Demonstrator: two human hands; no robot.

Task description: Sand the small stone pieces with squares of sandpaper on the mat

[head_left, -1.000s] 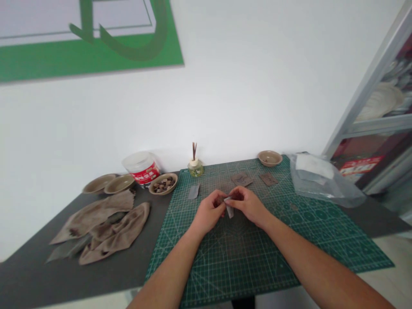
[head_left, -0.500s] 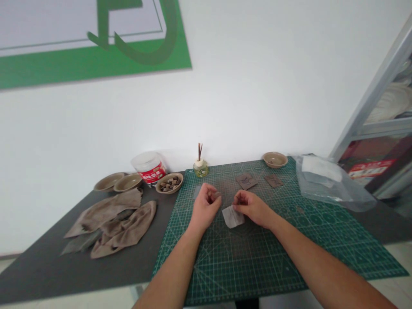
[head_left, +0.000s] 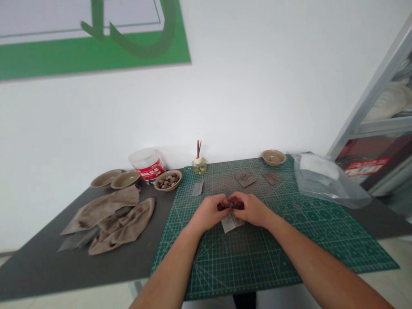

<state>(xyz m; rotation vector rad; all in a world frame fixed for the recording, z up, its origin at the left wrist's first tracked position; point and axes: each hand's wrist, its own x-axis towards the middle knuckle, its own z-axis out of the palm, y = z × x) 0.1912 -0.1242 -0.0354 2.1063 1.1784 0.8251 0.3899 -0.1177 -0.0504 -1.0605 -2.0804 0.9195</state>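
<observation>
My left hand (head_left: 210, 211) and my right hand (head_left: 252, 209) meet above the middle of the green cutting mat (head_left: 251, 266). Between them a small pale grey square of thin material (head_left: 231, 222), like cloth or paper, hangs below the fingertips. Both hands are closed, thumbs and forefingers pinched together at its upper edge. The fingers hide that edge and anything small between them. A little grey piece (head_left: 198, 188) lies on the mat beyond my left hand. Two brown squares with dark markings, a larger one (head_left: 245, 179) and a smaller one (head_left: 272, 178), lie farther back.
At left are crumpled brown cloths (head_left: 124, 225), a bowl of pebbles (head_left: 168, 180), two more bowls (head_left: 125, 179) and a red-labelled tub (head_left: 147, 165). A reed diffuser (head_left: 199, 165) stands by the wall. To the right are a bowl (head_left: 274, 157) and a clear plastic bag (head_left: 331, 180).
My left hand has moved right and joined my right hand at the pale square's upper edge. The little grey piece behind it shows more fully. The view has shifted slightly.
</observation>
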